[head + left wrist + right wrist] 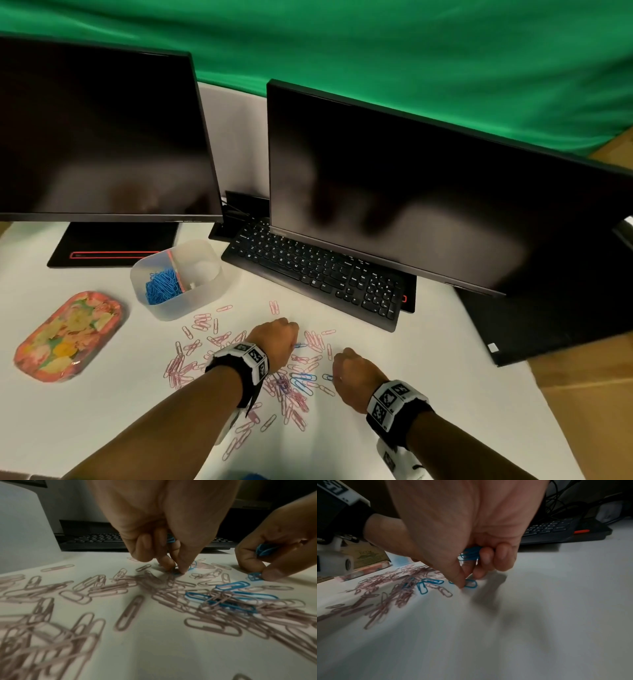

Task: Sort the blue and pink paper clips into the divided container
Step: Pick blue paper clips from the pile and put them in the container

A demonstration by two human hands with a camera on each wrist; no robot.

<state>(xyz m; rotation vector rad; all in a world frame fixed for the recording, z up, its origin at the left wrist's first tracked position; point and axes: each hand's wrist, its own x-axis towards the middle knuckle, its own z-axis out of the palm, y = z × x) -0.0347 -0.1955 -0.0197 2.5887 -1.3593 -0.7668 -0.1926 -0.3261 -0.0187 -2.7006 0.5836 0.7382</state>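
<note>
Your left hand (pixel 274 344) sits at the 12 o'clock side of the scattered pile, thumb and forefinger pressed together on a blue clip (pixel 192 566) lying on the table (pixel 428 394), with a few more blue clips tucked in its curled fingers (pixel 145 550); your right hand (pixel 356 380) is down at the pile's 3 o'clock edge, its thumb and fingertip pinching another blue clip (pixel 471 584) against the table while a bunch of blue clips (pixel 471 553) is held in the curled fingers behind; pink clips (pixel 191 356) lie strewn between and around both wrists, with a few loose blue clips (pixel 303 380) among them; the divided container (pixel 191 308) stands at 10 o'clock from your hands, a heap of blue clips (pixel 161 286) in its left compartment; a floral tray (pixel 68 335) lies further off at 9 o'clock; the keyboard (pixel 318 270) runs across at 1 o'clock beneath the right-hand monitor (pixel 411 192).
</note>
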